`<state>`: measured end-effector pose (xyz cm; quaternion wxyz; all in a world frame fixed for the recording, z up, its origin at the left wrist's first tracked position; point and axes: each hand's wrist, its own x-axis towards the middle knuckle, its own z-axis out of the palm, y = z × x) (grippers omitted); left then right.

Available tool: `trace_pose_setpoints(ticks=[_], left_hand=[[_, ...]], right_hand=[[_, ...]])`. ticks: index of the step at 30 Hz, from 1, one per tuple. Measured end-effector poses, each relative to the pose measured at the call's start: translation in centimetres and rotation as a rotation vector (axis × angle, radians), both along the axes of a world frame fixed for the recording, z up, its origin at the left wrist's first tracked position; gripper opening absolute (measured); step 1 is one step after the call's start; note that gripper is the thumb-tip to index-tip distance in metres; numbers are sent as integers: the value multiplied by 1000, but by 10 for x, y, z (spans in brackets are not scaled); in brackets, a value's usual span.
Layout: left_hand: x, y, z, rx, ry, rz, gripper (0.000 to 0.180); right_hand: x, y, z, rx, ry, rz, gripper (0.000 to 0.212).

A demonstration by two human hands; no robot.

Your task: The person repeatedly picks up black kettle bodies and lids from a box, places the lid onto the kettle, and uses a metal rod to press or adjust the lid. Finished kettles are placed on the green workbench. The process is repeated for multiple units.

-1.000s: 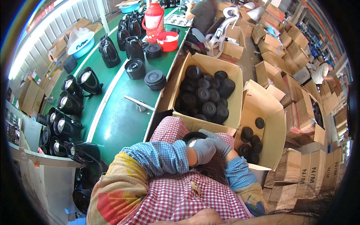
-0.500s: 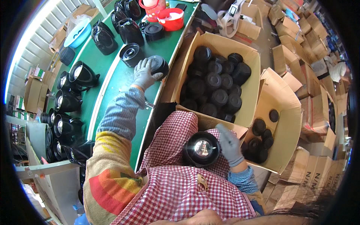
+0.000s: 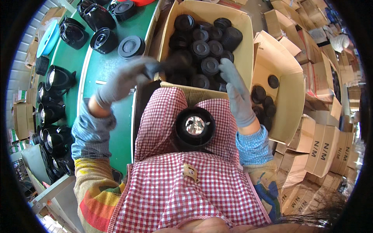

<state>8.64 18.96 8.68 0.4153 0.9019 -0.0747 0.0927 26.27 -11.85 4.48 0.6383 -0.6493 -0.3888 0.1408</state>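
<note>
My gloved left hand (image 3: 126, 79) is smeared by motion between the green belt and the large carton. Its fingers close on a black part (image 3: 175, 66), too blurred to tell its exact kind, at the carton's near-left corner. My right hand (image 3: 237, 95), also gloved, is raised over the carton's near-right edge, fingers straight and thumb apart, holding nothing. Between my thighs a round black housing (image 3: 195, 126) with a shiny metal bottom stands mouth up. Black round caps (image 3: 210, 66) fill the large carton (image 3: 244, 27). Another black cap (image 3: 131, 46) lies on the belt.
On the green belt (image 3: 101, 68) stand an open black cup-like part (image 3: 104, 40) and several glossy black housings (image 3: 58, 77). A blue basin (image 3: 47, 39) is beyond its left edge. To the right, a second carton (image 3: 289, 83) holds some caps; stacked cartons (image 3: 322, 149) stand further right.
My left hand has left the cap on the belt and come toward the large carton, now with a black part. My right hand has risen from beside the housing to the carton's edge.
</note>
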Motion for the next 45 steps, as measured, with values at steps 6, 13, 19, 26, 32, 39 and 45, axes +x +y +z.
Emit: trace_pose_setpoints(ticks=[6, 13, 19, 26, 32, 39, 45], left_hand=[[-14, -113, -50, -585, 122, -157, 59], [-26, -160, -111, -656, -66, -13, 47], [-17, -160, -117, -539, -189, -97, 44], [-16, -155, -125, -407, -330, -191, 35], [-15, -154, -127, -328, -359, -186, 31], [-32, -157, -106, 30, -230, -126, 32], [-48, -175, -98, 111, -120, -72, 39]], right_hand=[[-25, -26, -20, -84, 441, 443, 71], [-62, -54, -53, -17, 24, 353, 25], [-65, -52, -60, 22, -202, 305, 5], [-61, -46, -59, -33, -330, 319, 15], [-59, -47, -62, -51, -325, 332, 11], [-55, -47, -70, -86, -388, 300, 10], [-59, -60, -82, -116, -178, 325, 16]])
